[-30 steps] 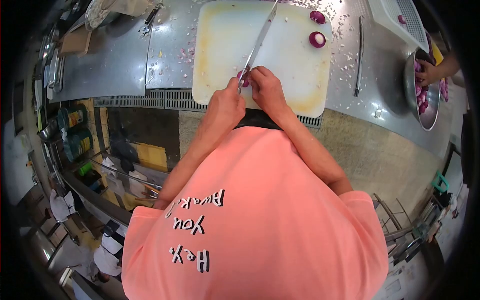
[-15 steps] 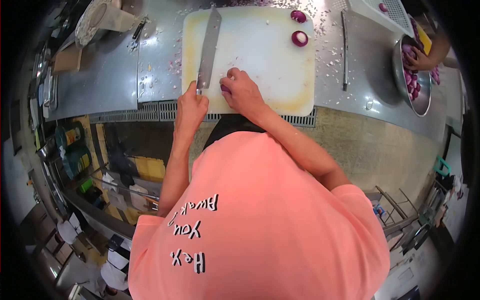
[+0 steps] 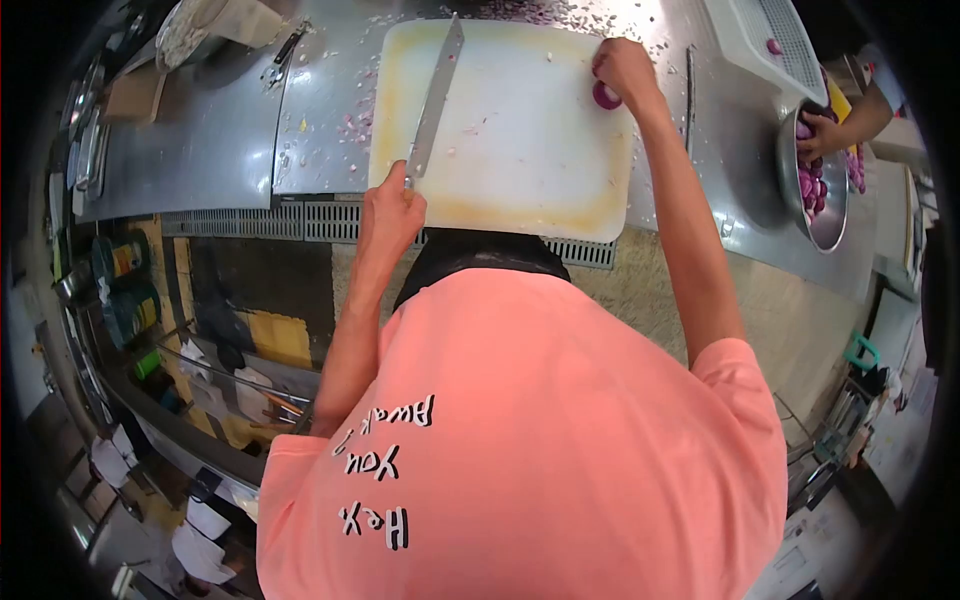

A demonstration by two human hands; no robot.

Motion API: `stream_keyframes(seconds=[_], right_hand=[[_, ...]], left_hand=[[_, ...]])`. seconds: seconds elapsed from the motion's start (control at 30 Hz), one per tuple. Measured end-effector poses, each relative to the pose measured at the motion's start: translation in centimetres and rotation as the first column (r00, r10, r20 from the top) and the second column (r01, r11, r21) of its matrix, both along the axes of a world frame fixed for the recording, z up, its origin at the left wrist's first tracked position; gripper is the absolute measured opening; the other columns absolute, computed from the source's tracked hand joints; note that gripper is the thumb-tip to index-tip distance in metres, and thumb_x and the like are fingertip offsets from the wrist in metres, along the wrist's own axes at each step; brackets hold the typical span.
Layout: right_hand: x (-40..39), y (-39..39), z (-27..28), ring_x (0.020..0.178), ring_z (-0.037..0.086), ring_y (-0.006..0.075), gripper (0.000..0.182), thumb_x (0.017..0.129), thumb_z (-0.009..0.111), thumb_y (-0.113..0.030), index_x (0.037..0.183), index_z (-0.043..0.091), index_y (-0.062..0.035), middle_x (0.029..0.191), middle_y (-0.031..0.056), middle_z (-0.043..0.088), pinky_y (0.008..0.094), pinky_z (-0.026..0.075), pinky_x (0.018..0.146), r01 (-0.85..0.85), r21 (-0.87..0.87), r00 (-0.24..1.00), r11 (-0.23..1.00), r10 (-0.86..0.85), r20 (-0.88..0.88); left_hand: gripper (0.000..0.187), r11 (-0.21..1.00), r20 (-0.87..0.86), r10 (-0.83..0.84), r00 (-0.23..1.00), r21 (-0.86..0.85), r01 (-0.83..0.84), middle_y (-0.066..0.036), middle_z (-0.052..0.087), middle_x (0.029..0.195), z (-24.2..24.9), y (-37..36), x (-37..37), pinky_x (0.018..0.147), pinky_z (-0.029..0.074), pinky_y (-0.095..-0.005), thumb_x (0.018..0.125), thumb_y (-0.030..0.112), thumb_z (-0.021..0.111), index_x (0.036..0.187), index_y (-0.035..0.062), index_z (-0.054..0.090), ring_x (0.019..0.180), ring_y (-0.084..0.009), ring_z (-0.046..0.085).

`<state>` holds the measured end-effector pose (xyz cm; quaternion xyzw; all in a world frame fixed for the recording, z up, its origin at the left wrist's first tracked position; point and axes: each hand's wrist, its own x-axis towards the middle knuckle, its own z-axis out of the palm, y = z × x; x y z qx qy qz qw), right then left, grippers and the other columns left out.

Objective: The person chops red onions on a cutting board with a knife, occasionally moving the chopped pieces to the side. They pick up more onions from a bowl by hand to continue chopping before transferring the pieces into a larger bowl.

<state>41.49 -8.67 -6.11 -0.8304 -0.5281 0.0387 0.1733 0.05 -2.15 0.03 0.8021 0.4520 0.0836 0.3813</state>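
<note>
My left hand (image 3: 393, 203) grips the handle of a large kitchen knife (image 3: 437, 100), its long blade lying along the left side of the white cutting board (image 3: 510, 130). Reaching across to the board's far right corner, my right hand (image 3: 627, 70) has its fingers curled around a red onion (image 3: 598, 63), mostly hidden beneath them. Just below those fingers sits another red onion (image 3: 606, 95), its pale cut end showing. Small scraps dot the board.
A steel bowl of red onions (image 3: 828, 215) stands at right, with another person's hand (image 3: 825, 138) in it. Behind it is a white perforated basket (image 3: 765, 50). A dark rod (image 3: 690, 95) lies right of the board. Onion bits litter the steel counter (image 3: 215, 130).
My right hand has moved from beside the knife to the onions at the far right corner. No onion remains near the blade. The left hand still holds the knife; the view shifted slightly.
</note>
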Motion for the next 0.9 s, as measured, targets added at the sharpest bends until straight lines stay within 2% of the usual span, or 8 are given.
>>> stream_keyframes(seconds=[0.17,0.3,0.37,0.43,0.53,0.7,0.77,0.9], right_hand=[[-3.7,-4.2,2.4,0.082,0.068,0.0384,0.03,0.075,0.072,-0.024,0.101,0.075,-0.009,0.088,0.0207,0.07,0.0449,0.054,0.079,0.161,0.038,0.981,0.986,-0.156,-0.117],[-10.7,-4.7,2.9,0.085,0.068,0.0381,0.039,0.07,0.078,-0.008,0.109,0.072,-0.0068,0.102,0.0197,0.069,0.0436,0.054,0.08,0.23,0.005,0.905,0.973,-0.212,-0.369],[-15.1,-3.7,1.7,0.086,0.067,0.0379,0.041,0.069,0.076,-0.004,0.11,0.071,-0.0047,0.101,0.0192,0.07,0.0432,0.054,0.082,0.142,0.162,0.87,0.977,-0.045,-0.491],[-19.2,-2.4,0.9,0.087,0.068,0.0334,0.039,0.071,0.073,0.002,0.11,0.069,-0.0035,0.105,0.0178,0.07,0.0373,0.055,0.08,-0.025,0.254,0.857,0.967,0.152,-0.492],[-21.9,-1.7,2.5,0.086,0.066,0.0372,0.031,0.073,0.068,0.006,0.104,0.068,-0.0016,0.102,0.0171,0.069,0.0393,0.055,0.076,-0.103,0.254,0.889,0.962,0.204,-0.41],[-22.0,-2.2,3.0,0.085,0.063,0.0379,0.02,0.077,0.062,0.007,0.095,0.067,-0.0005,0.094,0.0165,0.065,0.0432,0.052,0.074,0.036,0.318,0.906,0.947,0.103,-0.41],[-22.3,-2.3,2.9,0.088,0.061,0.0379,0.017,0.077,0.061,0.006,0.092,0.067,-0.0003,0.093,0.0164,0.063,0.0447,0.051,0.077,0.046,0.282,0.89,0.958,0.089,-0.447],[-22.5,-2.0,2.3,0.083,0.06,0.0366,0.01,0.078,0.061,0.005,0.086,0.066,0.0013,0.085,0.0159,0.061,0.0451,0.05,0.073,0.04,0.297,0.92,0.954,0.08,-0.383]], left_hand=[[0.036,0.999,-0.026,-0.02,0.999,-0.032,0.02,-0.021,0.051,0.058,0.1,0.2,0.0,0.055,0.044,-0.0422,0.082,0.007,0.055,0.115,-0.0063,0.051,0.05,-0.0323,0.051],[0.036,0.999,0.003,-0.022,1.0,-0.033,0.022,-0.02,0.05,0.057,0.1,0.2,0.1,0.055,0.044,-0.0423,0.082,0.007,0.055,0.114,-0.0076,0.05,0.05,-0.0324,0.05],[0.035,0.999,0.017,-0.034,0.999,-0.017,0.034,-0.02,0.05,0.057,0.2,0.3,0.1,0.054,0.043,-0.0426,0.082,0.007,0.054,0.114,-0.0074,0.05,0.049,-0.0312,0.05],[0.035,0.999,-0.005,-0.048,0.999,0.007,0.048,-0.02,0.05,0.057,0.1,0.4,0.2,0.054,0.042,-0.0424,0.082,0.007,0.055,0.114,-0.0074,0.051,0.049,-0.0302,0.049],[0.035,0.997,-0.049,-0.079,0.996,0.006,0.079,-0.019,0.049,0.057,1.0,0.4,0.2,0.054,0.041,-0.0418,0.082,0.007,0.056,0.114,-0.0072,0.051,0.049,-0.0283,0.046],[0.03,0.991,-0.049,-0.112,0.992,-0.072,0.109,-0.017,0.046,0.056,5.7,-1.6,-0.9,0.053,0.039,-0.04,0.084,0.006,0.057,0.111,-0.0061,0.053,0.05,-0.0259,0.041],[0.019,0.971,-0.134,-0.176,0.975,-0.187,0.149,-0.026,0.059,0.067,8.2,-2.5,-1.2,0.063,0.045,-0.0524,0.084,0.003,0.054,0.1,-0.0055,0.051,0.068,-0.0474,0.06],[0.018,0.966,-0.148,-0.226,0.963,-0.158,0.202,-0.027,0.058,0.068,8.7,-3.7,-2.0,0.063,0.044,-0.0528,0.085,0.002,0.053,0.101,-0.0057,0.051,0.069,-0.0478,0.06]])
